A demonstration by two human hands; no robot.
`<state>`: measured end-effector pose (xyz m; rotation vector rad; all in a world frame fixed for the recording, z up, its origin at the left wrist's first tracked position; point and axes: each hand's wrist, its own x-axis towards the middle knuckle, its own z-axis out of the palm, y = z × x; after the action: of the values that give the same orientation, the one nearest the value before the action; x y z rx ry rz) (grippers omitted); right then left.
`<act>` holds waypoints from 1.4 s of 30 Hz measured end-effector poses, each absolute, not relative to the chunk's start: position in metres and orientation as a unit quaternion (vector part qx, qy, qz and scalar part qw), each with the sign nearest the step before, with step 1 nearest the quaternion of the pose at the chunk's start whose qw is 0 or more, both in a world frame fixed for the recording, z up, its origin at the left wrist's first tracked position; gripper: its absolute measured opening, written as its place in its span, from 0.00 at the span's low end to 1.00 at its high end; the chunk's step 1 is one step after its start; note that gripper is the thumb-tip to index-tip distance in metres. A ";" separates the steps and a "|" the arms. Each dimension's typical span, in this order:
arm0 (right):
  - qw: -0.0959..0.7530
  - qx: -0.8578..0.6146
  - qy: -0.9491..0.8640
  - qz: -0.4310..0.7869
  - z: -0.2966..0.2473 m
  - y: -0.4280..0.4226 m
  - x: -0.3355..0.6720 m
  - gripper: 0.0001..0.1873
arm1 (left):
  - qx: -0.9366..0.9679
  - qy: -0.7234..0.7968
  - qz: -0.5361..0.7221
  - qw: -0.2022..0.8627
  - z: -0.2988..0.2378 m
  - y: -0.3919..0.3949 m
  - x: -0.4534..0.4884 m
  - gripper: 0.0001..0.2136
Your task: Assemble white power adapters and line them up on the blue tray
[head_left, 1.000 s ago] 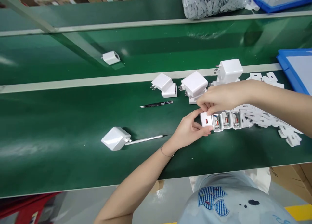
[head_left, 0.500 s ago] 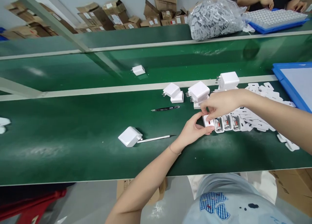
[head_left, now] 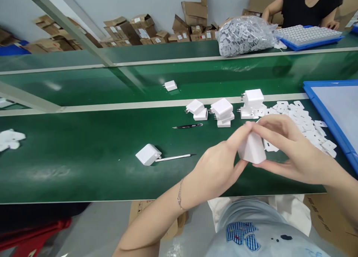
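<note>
Charger block, white plastic, cube-shaped (head_left: 251,149): held up just above green bench mat (head_left: 84,156), near its front edge, pinched betw. both hands. L hand (head_left: 216,167) grasps left side w/ thumb + fingers. R hand (head_left: 282,149) grips right side, fingers curled over top. Behind R hand: heap of small flat white plastic tabs (head_left: 304,117). Farther back: stacked white chargers (head_left: 223,110). Black tweezers (head_left: 187,126) to the left, well apart.

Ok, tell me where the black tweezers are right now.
In the head view the black tweezers lie on the green bench, beyond and left of the left hand, on the near side of two stacked white chargers.
</note>
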<state>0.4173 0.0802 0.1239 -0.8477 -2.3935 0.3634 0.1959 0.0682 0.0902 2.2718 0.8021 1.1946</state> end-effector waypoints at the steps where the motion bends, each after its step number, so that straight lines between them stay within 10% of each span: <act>1: 0.305 -0.323 -0.889 0.108 0.125 0.072 0.424 0.35 | 0.830 0.266 0.441 0.215 0.096 0.067 0.202 0.40; 11: 0.517 -0.358 -0.772 0.097 0.086 0.032 0.462 0.32 | 0.747 0.193 0.554 0.314 0.079 0.060 0.274 0.28; 26: 0.579 -0.357 -0.730 0.066 0.086 0.023 0.452 0.12 | 0.651 0.229 0.606 0.396 0.072 0.046 0.303 0.24; 42: 0.500 -0.380 -0.741 0.237 0.091 0.041 0.475 0.19 | 0.503 0.299 0.520 0.622 0.070 0.065 0.308 0.24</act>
<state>0.4752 0.0409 0.0906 -0.9195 -1.7925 0.5730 0.3082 0.0648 0.0696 1.1558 0.6875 1.1953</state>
